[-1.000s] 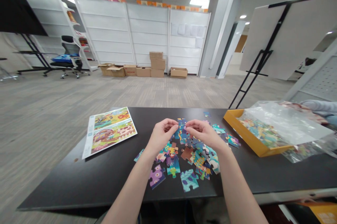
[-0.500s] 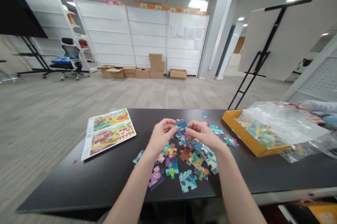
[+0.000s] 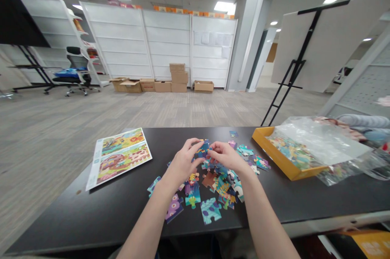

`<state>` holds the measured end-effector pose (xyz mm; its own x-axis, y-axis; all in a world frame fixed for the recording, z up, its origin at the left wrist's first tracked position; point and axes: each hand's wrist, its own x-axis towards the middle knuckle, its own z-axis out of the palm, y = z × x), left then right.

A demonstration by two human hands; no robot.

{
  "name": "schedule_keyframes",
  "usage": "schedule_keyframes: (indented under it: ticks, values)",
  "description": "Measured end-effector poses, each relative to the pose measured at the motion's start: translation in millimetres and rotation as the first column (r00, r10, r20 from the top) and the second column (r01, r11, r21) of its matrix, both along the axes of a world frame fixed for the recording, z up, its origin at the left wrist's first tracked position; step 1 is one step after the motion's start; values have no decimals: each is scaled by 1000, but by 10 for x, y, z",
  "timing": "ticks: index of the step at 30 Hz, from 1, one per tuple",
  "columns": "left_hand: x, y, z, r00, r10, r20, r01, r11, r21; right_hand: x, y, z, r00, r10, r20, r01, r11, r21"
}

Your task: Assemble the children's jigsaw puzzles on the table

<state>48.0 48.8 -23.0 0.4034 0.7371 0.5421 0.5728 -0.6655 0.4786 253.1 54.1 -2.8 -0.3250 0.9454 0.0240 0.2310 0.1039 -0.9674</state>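
Observation:
Above the far side of a loose puzzle heap, a dark blue jigsaw puzzle piece with small orange marks is held between my two hands. My left hand has its fingers at the piece's left and upper edge, with the thumb lower down. On the other side, my right hand pinches the right edge between thumb and fingers. Beneath and in front lie mixed pieces: a teal leaf-patterned piece, a purple piece and a brown piece. My hands hide part of the heap.
On the left of the black table lies a picture sheet. A yellow box holding more pieces stands to the right, partly under a clear plastic bag. One blue piece lies near the far edge.
My left thumb has dropped away from the upper fingers, widening its grip. The held piece has turned slightly and sits a little left. The whole view has shifted slightly.

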Motion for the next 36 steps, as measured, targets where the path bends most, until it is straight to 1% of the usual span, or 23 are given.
schedule_keyframes:
  ticks: [3, 5, 6, 7, 8, 9, 10, 11, 12, 13, 14, 15, 16, 19, 21, 24, 27, 30, 31, 33, 36]
  values:
    - [-22, 13, 43, 997, 37, -65, -36, 999, 12, 8, 108, 66, 997, 57, 44, -57, 998, -9]
    - [-32, 7, 96, 993, 65, -94, -65, 998, 3, 95, 249, 145, 989, 98, 111, -98, 995, -6]
    - [-37, 3, 121, 992, 75, -105, -76, 997, -5, 175, 342, 180, 984, 91, 156, -94, 996, 8]
    - [-41, 2, 141, 990, 84, -115, -86, 996, -14, 281, 447, 203, 981, 22, 191, -31, 998, 46]
    - [-44, 4, 155, 988, 90, -127, -93, 995, -19, 408, 558, 209, 966, -112, 233, 86, 989, 118]
    - [-47, 10, 161, 985, 96, -142, -99, 995, -17, 553, 669, 192, 917, -283, 281, 228, 950, 213]
    - [-49, 20, 160, 982, 101, -162, -104, 995, -8, 707, 773, 153, 823, -459, 335, 358, 877, 322]
    - [-48, 33, 153, 977, 108, -185, -110, 994, 2, 861, 864, 92, 702, -597, 388, 435, 791, 431]
    - [-45, 48, 143, 971, 116, -208, -116, 993, 12, 1006, 937, 17, 585, -690, 426, 479, 718, 505]
    - [-38, 62, 131, 966, 122, -230, -121, 993, 19, 1134, 991, -67, 503, -729, 464, 494, 684, 537]
    - [-27, 74, 120, 961, 125, -247, -123, 992, 23, 1238, 1026, -151, 461, -726, 511, 466, 688, 557]
    - [-12, 81, 112, 958, 126, -257, -124, 992, 22, 1315, 1046, -228, 449, -705, 549, 424, 709, 564]
    - [5, 84, 108, 957, 124, -262, -123, 992, 21, 1364, 1056, -294, 451, -683, 575, 393, 730, 559]
    - [61, 65, 124, 957, 111, -266, -106, 994, 31, 1373, 1075, -412, 507, -599, 620, 287, 796, 534]
    - [97, 56, 158, 955, 95, -281, -85, 995, 46, 1325, 1102, -440, 543, -539, 643, 211, 829, 517]
    - [169, 143, 231, 947, 77, -313, -61, 996, 61, 1278, 1150, -454, 574, -482, 663, 134, 853, 504]
    - [322, 421, 298, 934, 68, -351, -58, 998, 40, 1291, 1173, -460, 594, -453, 665, 95, 860, 501]
    - [584, 817, 322, 909, -11, -417, 0, 1000, -26, 1322, 1174, -466, 601, -443, 665, 83, 863, 499]
    - [685, 945, 314, 902, -47, -429, 23, 998, -61, 1329, 1173, -468, 600, -445, 665, 86, 862, 499]
    - [877, 1165, 269, 900, -79, -430, 48, 995, -83, 1332, 1174, -476, 597, -452, 662, 97, 860, 500]
    - [1084, 1377, 141, 899, -105, -424, 64, 992, -110, 1324, 1178, -491, 602, -460, 653, 113, 858, 501]
